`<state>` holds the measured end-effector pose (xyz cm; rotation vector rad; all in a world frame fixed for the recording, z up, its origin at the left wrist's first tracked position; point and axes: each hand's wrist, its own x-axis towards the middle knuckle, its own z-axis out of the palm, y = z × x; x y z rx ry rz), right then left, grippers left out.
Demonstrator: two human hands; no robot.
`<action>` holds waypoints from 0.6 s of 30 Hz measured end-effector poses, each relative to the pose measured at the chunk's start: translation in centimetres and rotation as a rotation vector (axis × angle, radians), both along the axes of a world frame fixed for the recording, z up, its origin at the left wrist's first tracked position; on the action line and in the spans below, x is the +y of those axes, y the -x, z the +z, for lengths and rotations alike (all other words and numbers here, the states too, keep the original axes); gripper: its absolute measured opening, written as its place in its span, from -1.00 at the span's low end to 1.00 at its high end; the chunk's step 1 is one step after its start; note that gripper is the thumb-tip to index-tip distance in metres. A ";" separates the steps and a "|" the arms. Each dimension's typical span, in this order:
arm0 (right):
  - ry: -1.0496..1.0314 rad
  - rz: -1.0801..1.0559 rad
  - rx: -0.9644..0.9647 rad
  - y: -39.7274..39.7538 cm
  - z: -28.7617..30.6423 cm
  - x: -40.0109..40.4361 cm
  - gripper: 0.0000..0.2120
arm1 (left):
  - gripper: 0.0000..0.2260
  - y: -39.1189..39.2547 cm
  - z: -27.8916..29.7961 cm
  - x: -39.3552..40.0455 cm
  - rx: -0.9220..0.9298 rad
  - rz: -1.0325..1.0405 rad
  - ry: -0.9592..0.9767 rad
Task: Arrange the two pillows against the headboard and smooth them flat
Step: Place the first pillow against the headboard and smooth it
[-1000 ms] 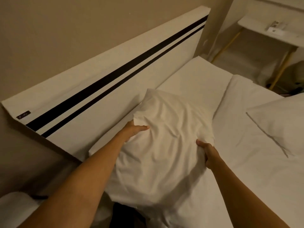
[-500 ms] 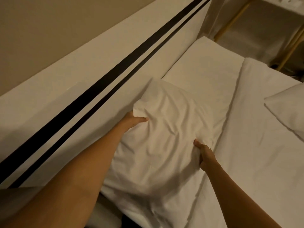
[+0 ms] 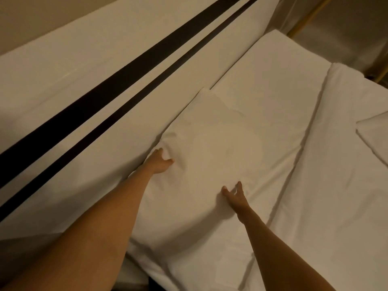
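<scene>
Bed: white sheet (image 3: 273, 66) and turned-back duvet (image 3: 336, 185), running alongside the headboard (image 3: 84, 91).
Right hand (image 3: 234, 195): nearest the viewer, fingers spread and loose, resting on the pillow edge away from the headboard, gripping nothing.
Left hand (image 3: 160, 162): thumb on top, fingers curled into the pillow edge beside the headboard; whether it truly pinches the fabric I cannot tell.
Pillow (image 3: 214, 148): lies flat, long side touching the headboard.
Second pillow (image 3: 375, 133): corner only, well away from the headboard, on the duvet.
</scene>
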<state>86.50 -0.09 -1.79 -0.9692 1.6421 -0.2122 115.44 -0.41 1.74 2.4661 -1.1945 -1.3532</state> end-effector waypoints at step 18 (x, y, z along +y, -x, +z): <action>0.478 0.789 0.379 1.8 3.9 -8.7 -0.35 | -0.41 12.8 2.8 6.2 -0.311 0.229 0.218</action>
